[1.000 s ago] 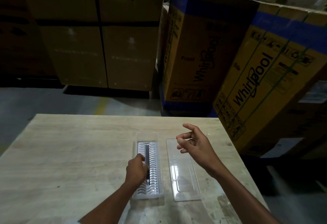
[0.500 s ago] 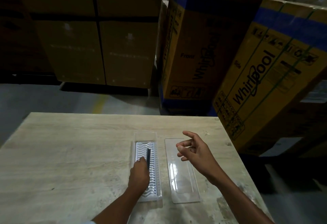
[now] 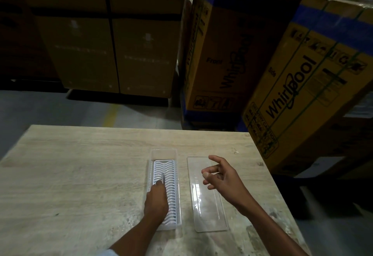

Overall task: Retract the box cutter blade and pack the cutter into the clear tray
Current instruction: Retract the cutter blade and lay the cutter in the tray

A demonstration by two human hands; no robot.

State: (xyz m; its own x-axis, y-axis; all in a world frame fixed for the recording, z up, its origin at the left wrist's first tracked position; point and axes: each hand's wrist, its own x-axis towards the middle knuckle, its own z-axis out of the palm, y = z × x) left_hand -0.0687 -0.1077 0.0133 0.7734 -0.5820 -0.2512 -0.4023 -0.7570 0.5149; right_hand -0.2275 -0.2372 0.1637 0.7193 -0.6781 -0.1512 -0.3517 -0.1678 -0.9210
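Observation:
A clear tray (image 3: 177, 175) with a white ribbed insert lies lengthwise on the wooden table (image 3: 80, 175). The dark slim box cutter (image 3: 163, 178) lies in the tray along its length, mostly hidden under my left hand (image 3: 156, 201). That hand rests over the tray's near half with its fingers on the cutter. The blade's state cannot be made out. To the right of the tray lies a flat clear lid (image 3: 207, 205). My right hand (image 3: 221, 177) hovers above the lid's far end, fingers spread and curled, holding nothing.
Large Whirlpool cardboard boxes (image 3: 292, 94) stand close to the table's right and far edges. More brown cartons (image 3: 113, 43) are stacked across the aisle behind. The table's right edge runs just beyond the lid.
My left hand slid along the tray and now covers more of the cutter; less of its dark body shows. My right hand stayed above the lid, fingers opening slightly.

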